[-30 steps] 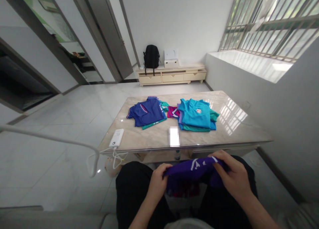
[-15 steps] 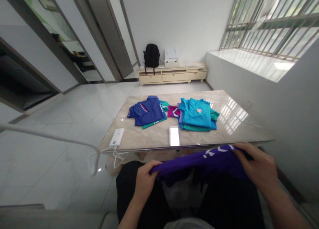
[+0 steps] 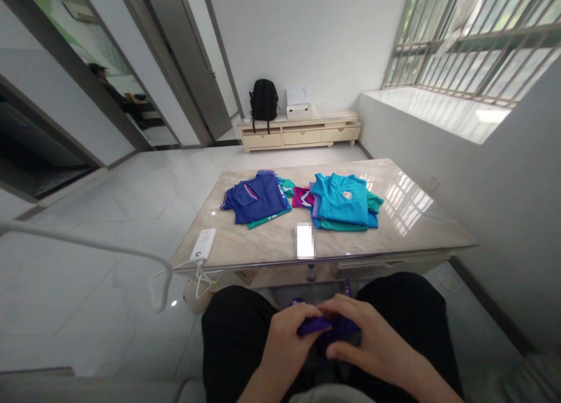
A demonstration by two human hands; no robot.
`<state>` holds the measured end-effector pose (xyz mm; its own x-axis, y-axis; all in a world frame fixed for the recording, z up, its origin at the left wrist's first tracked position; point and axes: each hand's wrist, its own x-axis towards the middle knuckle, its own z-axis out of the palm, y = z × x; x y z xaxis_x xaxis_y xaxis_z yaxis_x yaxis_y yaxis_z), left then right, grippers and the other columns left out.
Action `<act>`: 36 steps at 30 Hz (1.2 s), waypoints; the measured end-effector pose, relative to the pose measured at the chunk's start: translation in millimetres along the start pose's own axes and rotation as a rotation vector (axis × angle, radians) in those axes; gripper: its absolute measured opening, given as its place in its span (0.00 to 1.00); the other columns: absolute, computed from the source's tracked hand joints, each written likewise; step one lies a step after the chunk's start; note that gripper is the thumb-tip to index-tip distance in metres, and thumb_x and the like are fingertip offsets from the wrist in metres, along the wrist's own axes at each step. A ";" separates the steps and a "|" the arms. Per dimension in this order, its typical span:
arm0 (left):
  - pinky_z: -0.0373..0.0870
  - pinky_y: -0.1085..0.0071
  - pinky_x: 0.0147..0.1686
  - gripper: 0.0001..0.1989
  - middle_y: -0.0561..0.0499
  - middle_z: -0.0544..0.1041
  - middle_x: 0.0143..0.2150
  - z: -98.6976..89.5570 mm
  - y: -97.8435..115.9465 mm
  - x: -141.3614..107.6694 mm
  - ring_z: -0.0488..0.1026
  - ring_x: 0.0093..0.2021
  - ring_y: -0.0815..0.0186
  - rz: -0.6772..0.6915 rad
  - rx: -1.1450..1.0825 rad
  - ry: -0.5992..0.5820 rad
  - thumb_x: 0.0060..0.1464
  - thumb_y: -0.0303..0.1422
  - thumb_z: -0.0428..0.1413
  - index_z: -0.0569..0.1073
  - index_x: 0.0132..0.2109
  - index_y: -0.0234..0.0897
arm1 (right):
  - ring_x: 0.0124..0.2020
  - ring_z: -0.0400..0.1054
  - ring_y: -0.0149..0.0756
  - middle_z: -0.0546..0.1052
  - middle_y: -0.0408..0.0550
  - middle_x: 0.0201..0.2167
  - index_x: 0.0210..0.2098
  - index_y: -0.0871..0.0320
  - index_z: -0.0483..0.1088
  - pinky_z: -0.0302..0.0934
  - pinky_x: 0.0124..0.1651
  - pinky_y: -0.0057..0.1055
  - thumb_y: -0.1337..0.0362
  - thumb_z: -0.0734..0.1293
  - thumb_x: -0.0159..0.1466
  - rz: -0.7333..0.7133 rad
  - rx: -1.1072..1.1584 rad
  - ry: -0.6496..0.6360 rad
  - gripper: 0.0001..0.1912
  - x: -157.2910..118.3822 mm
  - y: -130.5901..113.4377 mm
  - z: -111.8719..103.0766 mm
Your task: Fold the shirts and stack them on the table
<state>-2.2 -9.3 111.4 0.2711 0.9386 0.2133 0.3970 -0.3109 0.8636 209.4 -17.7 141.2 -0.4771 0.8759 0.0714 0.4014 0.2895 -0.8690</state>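
Observation:
A bunched purple garment (image 3: 314,326) is between my two hands, low over my lap and in front of the table's near edge. My left hand (image 3: 289,336) is closed on it, the cloth pinched between thumb and fingers. My right hand (image 3: 372,336) curves round the garment from the other side, thumb below and fingers above. The fingertips of both hands almost meet. Much of the garment hangs hidden behind the hands. On the table lie a folded navy shirt (image 3: 263,200) on green cloth, and a pile topped by a turquoise shirt (image 3: 342,198).
The marble-topped table (image 3: 245,245) stands before my knees. On it are a white power bank (image 3: 204,244) with cables, a blurred white rectangle (image 3: 305,240) and a pink-and-navy cloth (image 3: 301,197). A white curved rod (image 3: 109,245) reaches in from the left. Behind is a low cabinet (image 3: 302,135) with a black backpack (image 3: 263,100).
Both hands have come together at the middle, the right one moving far left. The purple garment, stretched wide between them before, is now gathered, and its white markings are out of sight.

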 end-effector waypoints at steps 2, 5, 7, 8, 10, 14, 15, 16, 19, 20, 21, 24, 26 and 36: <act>0.74 0.74 0.38 0.04 0.53 0.83 0.33 3.7 -2.6 -4.4 0.81 0.34 0.64 0.039 0.035 0.022 0.59 0.35 0.62 0.80 0.36 0.41 | 0.40 0.73 0.38 0.77 0.46 0.38 0.47 0.53 0.76 0.64 0.41 0.30 0.55 0.75 0.63 0.024 -0.036 0.017 0.16 4.7 0.7 11.8; 0.73 0.76 0.37 0.02 0.54 0.82 0.33 5.9 -6.0 -11.4 0.80 0.33 0.66 0.109 0.077 0.023 0.59 0.33 0.61 0.78 0.38 0.41 | 0.34 0.70 0.33 0.74 0.44 0.33 0.40 0.54 0.78 0.60 0.36 0.28 0.59 0.72 0.66 0.015 -0.071 0.042 0.06 8.0 5.4 18.8; 0.73 0.77 0.36 0.02 0.55 0.81 0.33 6.6 -7.2 -14.5 0.80 0.33 0.68 0.081 0.094 0.021 0.58 0.32 0.63 0.76 0.38 0.41 | 0.34 0.70 0.31 0.74 0.45 0.34 0.37 0.55 0.79 0.60 0.36 0.27 0.62 0.70 0.67 -0.030 -0.079 0.082 0.05 8.1 7.9 20.5; 0.72 0.78 0.36 0.03 0.56 0.81 0.33 7.0 -7.7 -15.4 0.80 0.33 0.68 0.043 0.091 0.014 0.58 0.31 0.63 0.76 0.39 0.42 | 0.35 0.70 0.31 0.74 0.45 0.35 0.36 0.55 0.79 0.61 0.37 0.27 0.64 0.69 0.68 -0.059 -0.087 0.106 0.05 7.9 8.7 21.3; 0.73 0.78 0.36 0.09 0.58 0.81 0.34 8.2 -9.2 -16.5 0.80 0.33 0.69 -0.042 0.063 -0.012 0.57 0.27 0.62 0.75 0.44 0.43 | 0.37 0.71 0.32 0.74 0.46 0.37 0.35 0.55 0.79 0.62 0.40 0.26 0.67 0.68 0.67 -0.105 -0.094 0.145 0.06 7.3 9.4 23.3; 0.74 0.78 0.43 0.25 0.58 0.83 0.38 11.5 -15.2 -18.4 0.82 0.39 0.68 -0.118 -0.008 -0.052 0.51 0.21 0.60 0.73 0.55 0.46 | 0.40 0.71 0.33 0.75 0.46 0.40 0.38 0.55 0.78 0.65 0.44 0.27 0.72 0.69 0.64 -0.087 -0.038 0.136 0.07 6.6 8.6 29.3; 0.74 0.77 0.45 0.29 0.58 0.83 0.38 12.3 -16.7 -19.0 0.82 0.40 0.68 -0.125 -0.018 -0.060 0.50 0.21 0.60 0.72 0.58 0.47 | 0.41 0.71 0.34 0.75 0.46 0.40 0.39 0.54 0.77 0.65 0.44 0.28 0.72 0.70 0.64 -0.079 -0.032 0.129 0.07 6.7 8.3 30.8; 0.74 0.76 0.46 0.32 0.58 0.83 0.38 13.1 -17.9 -19.3 0.81 0.40 0.67 -0.131 -0.027 -0.074 0.50 0.20 0.59 0.71 0.61 0.47 | 0.42 0.71 0.34 0.75 0.46 0.40 0.39 0.54 0.77 0.65 0.45 0.29 0.72 0.71 0.63 -0.079 -0.032 0.119 0.07 7.0 8.2 32.2; 0.74 0.74 0.47 0.31 0.56 0.83 0.39 14.8 -19.3 -17.8 0.81 0.39 0.66 -0.160 -0.043 -0.108 0.52 0.24 0.60 0.71 0.63 0.45 | 0.44 0.71 0.34 0.75 0.45 0.41 0.39 0.54 0.74 0.64 0.47 0.28 0.70 0.70 0.66 -0.115 -0.023 0.109 0.04 8.9 8.1 33.6; 0.74 0.73 0.47 0.28 0.55 0.83 0.39 14.8 -19.7 -16.2 0.80 0.39 0.65 -0.180 -0.050 -0.112 0.54 0.27 0.62 0.72 0.62 0.45 | 0.44 0.70 0.34 0.75 0.45 0.41 0.38 0.54 0.73 0.64 0.47 0.28 0.70 0.68 0.68 -0.130 -0.014 0.114 0.04 9.5 8.3 32.5; 0.74 0.72 0.46 0.26 0.54 0.83 0.40 14.5 -20.6 -14.2 0.80 0.39 0.64 -0.201 -0.065 -0.114 0.54 0.29 0.63 0.74 0.60 0.44 | 0.43 0.70 0.33 0.74 0.45 0.41 0.39 0.54 0.73 0.64 0.46 0.27 0.69 0.67 0.69 -0.143 -0.005 0.127 0.04 10.0 8.8 30.2; 0.72 0.71 0.48 0.20 0.52 0.83 0.44 10.9 -29.5 -7.5 0.79 0.44 0.61 -0.245 -0.117 -0.159 0.53 0.32 0.66 0.78 0.54 0.42 | 0.41 0.70 0.32 0.73 0.45 0.39 0.41 0.54 0.71 0.64 0.45 0.27 0.68 0.63 0.72 -0.180 -0.013 0.216 0.05 8.9 13.0 16.0; 0.71 0.69 0.49 0.14 0.51 0.83 0.44 6.6 -40.7 -5.0 0.78 0.46 0.60 -0.263 -0.104 -0.220 0.53 0.31 0.66 0.81 0.49 0.40 | 0.41 0.71 0.31 0.74 0.45 0.39 0.44 0.53 0.69 0.65 0.45 0.26 0.68 0.62 0.73 -0.191 -0.061 0.315 0.05 5.7 18.3 1.5; 0.72 0.66 0.49 0.10 0.48 0.80 0.44 -15.5 -70.2 -11.1 0.77 0.46 0.61 -0.100 0.116 -0.144 0.65 0.29 0.54 0.80 0.46 0.41 | 0.35 0.77 0.31 0.80 0.41 0.36 0.43 0.52 0.71 0.68 0.40 0.22 0.66 0.64 0.72 -0.211 -0.425 0.628 0.04 -1.7 34.6 -52.7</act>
<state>-46.7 4.5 55.5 0.3449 0.9370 0.0547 0.5240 -0.2406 0.8170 265.3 11.2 136.8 -0.0965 0.8035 0.5874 0.6764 0.4859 -0.5535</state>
